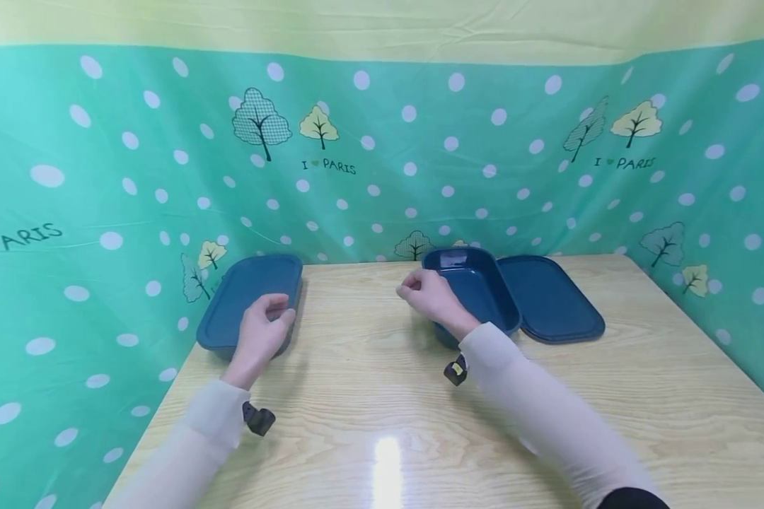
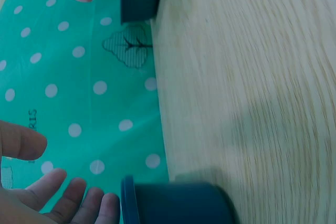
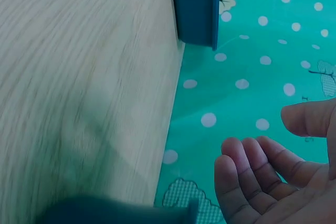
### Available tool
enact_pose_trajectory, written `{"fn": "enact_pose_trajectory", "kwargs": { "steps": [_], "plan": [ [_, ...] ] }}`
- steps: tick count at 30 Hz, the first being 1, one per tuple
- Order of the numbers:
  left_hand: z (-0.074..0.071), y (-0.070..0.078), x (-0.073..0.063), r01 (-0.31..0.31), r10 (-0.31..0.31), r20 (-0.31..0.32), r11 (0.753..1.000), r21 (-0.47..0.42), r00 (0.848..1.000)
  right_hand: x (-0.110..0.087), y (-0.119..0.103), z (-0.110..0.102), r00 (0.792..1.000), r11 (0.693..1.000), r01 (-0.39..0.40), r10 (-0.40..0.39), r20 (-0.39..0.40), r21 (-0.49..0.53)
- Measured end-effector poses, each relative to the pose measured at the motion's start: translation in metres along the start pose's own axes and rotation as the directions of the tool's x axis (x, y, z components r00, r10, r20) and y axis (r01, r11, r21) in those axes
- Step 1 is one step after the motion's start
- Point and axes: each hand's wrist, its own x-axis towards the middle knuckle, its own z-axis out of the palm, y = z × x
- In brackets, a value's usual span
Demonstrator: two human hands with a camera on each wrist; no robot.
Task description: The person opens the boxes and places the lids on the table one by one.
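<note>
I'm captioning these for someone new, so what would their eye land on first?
Probably the bright green, pale-dotted cloth behind and beside the wooden table. Next, two dark blue containers: the lidded one at back left, the open one right of centre, with a loose lid to its right. The empty left hand and right hand are near them, respectively.

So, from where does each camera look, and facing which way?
Head: on the head, looking forward and down at lidded box, open box, loose lid; left hand, right hand, sleeves show.
Left wrist: on that wrist, facing rightward across table; left hand near, right hand at top.
Right wrist: same, facing leftward; right hand near, left hand cropped at top.
Wrist views share table, dotted cloth.
</note>
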Motion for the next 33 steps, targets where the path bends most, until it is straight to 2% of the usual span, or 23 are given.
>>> {"fn": "enact_pose_trajectory", "kwargs": {
  "steps": [6, 14, 19, 27, 33],
  "plan": [
    [-0.011, -0.011, 0.000, -0.011, 0.013, -0.026, 0.999, 0.044, 1.000, 0.003, -0.007, 0.016, 1.000, 1.000, 0.012, -0.012, 0.006, 0.002],
    [-0.029, -0.018, -0.002, 0.012, -0.004, -0.070, 0.995, 0.102, 0.998, 0.010, -0.019, 0.038, 0.998, 0.998, 0.044, -0.046, 0.041, 0.033],
    [-0.037, -0.023, -0.002, 0.018, -0.005, -0.100, 0.990, 0.136, 0.995, 0.012, -0.027, 0.049, 0.997, 0.999, 0.021, -0.024, 0.070, 0.031],
    [-0.048, -0.033, 0.001, 0.006, 0.009, -0.121, 0.992, 0.127, 0.993, 0.013, -0.037, 0.064, 0.995, 0.999, 0.021, -0.026, 0.097, 0.047],
    [-0.057, -0.041, 0.005, 0.026, -0.007, -0.141, 0.991, 0.134, 0.990, 0.015, -0.043, 0.078, 0.992, 0.997, 0.038, -0.045, 0.114, 0.060]
  ]
}}
